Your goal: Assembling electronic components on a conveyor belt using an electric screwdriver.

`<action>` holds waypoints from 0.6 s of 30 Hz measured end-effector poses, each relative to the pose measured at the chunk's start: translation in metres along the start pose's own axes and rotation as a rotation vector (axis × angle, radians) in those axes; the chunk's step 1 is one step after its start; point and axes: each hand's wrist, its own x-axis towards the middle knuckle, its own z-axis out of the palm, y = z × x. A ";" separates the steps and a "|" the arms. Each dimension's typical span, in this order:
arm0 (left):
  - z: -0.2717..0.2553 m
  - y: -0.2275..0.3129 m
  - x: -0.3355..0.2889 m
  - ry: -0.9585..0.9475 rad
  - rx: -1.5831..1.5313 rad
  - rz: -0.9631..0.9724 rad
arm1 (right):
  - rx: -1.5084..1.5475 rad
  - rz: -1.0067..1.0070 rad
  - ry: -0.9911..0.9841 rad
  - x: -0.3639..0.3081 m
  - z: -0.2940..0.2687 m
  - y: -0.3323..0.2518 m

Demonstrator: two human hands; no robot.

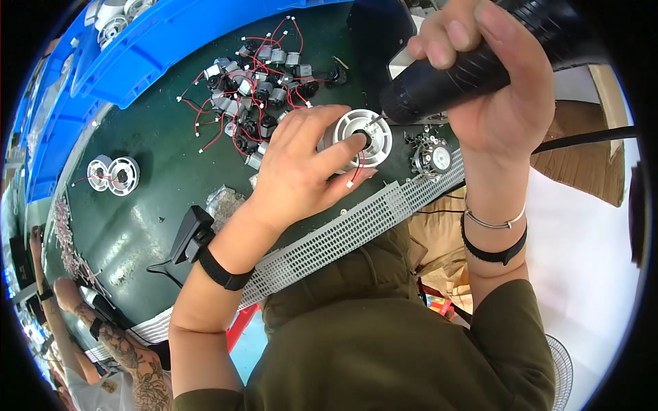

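Note:
My left hand (pixel 298 151) steadies a round white plastic housing (pixel 386 137) on the green table. Its index finger presses on the small black motor part in the middle, and a pair of thin red and black wires (pixel 360 166) hangs over the near side. Wrapped in my right hand (pixel 510 89) is a black electric screwdriver (pixel 439 89), tilted down to the left. Its thin bit reaches into the housing beside the motor; whether it sits on a screw is too small to tell. Just right of the housing, a round magnet (pixel 433 157) is covered with small screws.
Beyond my left hand lies a heap of small wired motors (pixel 257 92). Two more white housings (pixel 123 176) sit at left, and blue bins (pixel 144 65) line the back. A perforated white strip (pixel 329 236) edges the table. Another person's forearm (pixel 123 342) shows at lower left.

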 end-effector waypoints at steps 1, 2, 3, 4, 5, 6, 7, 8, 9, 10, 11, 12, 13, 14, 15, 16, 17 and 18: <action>0.001 0.000 0.000 0.010 0.001 -0.003 | -0.013 0.002 -0.002 0.000 0.000 0.001; 0.001 0.000 0.000 0.010 0.001 -0.005 | -0.025 0.004 -0.003 0.000 0.000 0.002; 0.001 0.000 0.000 0.013 0.002 -0.007 | -0.038 0.006 -0.005 0.000 0.000 0.002; 0.001 0.000 -0.001 0.017 0.002 -0.010 | -0.051 0.008 -0.008 0.000 0.001 0.003; 0.001 0.000 -0.001 0.018 0.001 -0.011 | -0.065 0.009 -0.010 -0.001 0.001 0.003; 0.001 0.000 -0.001 0.016 0.006 -0.011 | -0.079 0.011 -0.012 -0.001 0.002 0.004; 0.000 0.000 -0.002 0.015 0.010 -0.011 | -0.093 0.012 -0.015 -0.001 0.002 0.004; 0.001 0.000 -0.001 0.013 0.009 -0.012 | -0.106 0.013 -0.015 -0.001 0.002 0.004; 0.001 0.001 0.000 0.009 0.002 -0.014 | -0.118 0.015 -0.014 -0.001 0.001 0.004; 0.002 0.001 0.000 0.006 -0.006 -0.016 | -0.131 0.017 -0.014 -0.001 0.000 0.004; 0.002 0.001 0.000 0.007 -0.006 -0.018 | -0.144 0.018 -0.017 -0.002 0.001 0.004; 0.002 0.001 -0.001 0.012 -0.011 -0.022 | -0.156 0.020 -0.019 -0.002 0.002 0.005; 0.002 0.001 -0.002 0.016 -0.017 -0.025 | -0.169 0.022 -0.022 -0.002 0.002 0.006; 0.001 0.001 -0.002 0.017 -0.016 -0.026 | -0.181 0.022 -0.024 -0.001 0.002 0.006; 0.000 0.002 -0.003 -0.002 -0.012 -0.041 | -0.194 0.022 -0.027 0.001 0.003 0.007; -0.001 0.001 -0.004 -0.022 -0.007 -0.057 | -0.205 0.023 -0.029 0.002 0.003 0.009; 0.000 0.001 -0.003 -0.021 -0.008 -0.058 | -0.220 0.024 -0.032 0.003 0.002 0.009; 0.002 0.001 -0.002 0.011 -0.018 -0.047 | -0.220 0.024 -0.033 0.004 0.001 0.009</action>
